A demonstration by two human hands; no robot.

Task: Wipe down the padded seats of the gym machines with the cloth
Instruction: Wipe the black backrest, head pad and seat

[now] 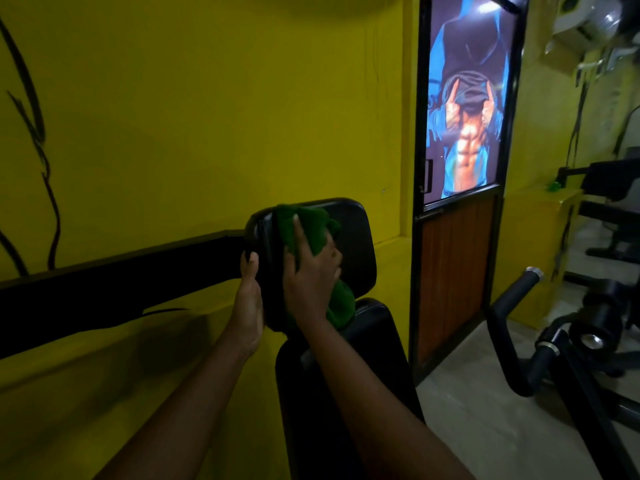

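Head view shows the job in mid-wipe on one machine. The right hand (308, 271) lies on the green cloth (308, 223) with its fingers mostly straight, pressing it against the face of the upper pad (353, 244). Part of the cloth bunches up by the fingers, and a tail of it hangs below the palm towards the pad's lower edge. The left hand (251, 296) grips the pad's left edge, thumb on the front and fingers out of sight behind it, seemingly to steady it.

The cloth covers the left part of the pad's face. The right part is bare and, by my reading, not yet reached. The lower pad (374, 341), directly beneath the upper pad, has no cloth on it and probably still needs wiping. More equipment (595, 327) stands well to the right of the upper pad, so most of the task likely remains.
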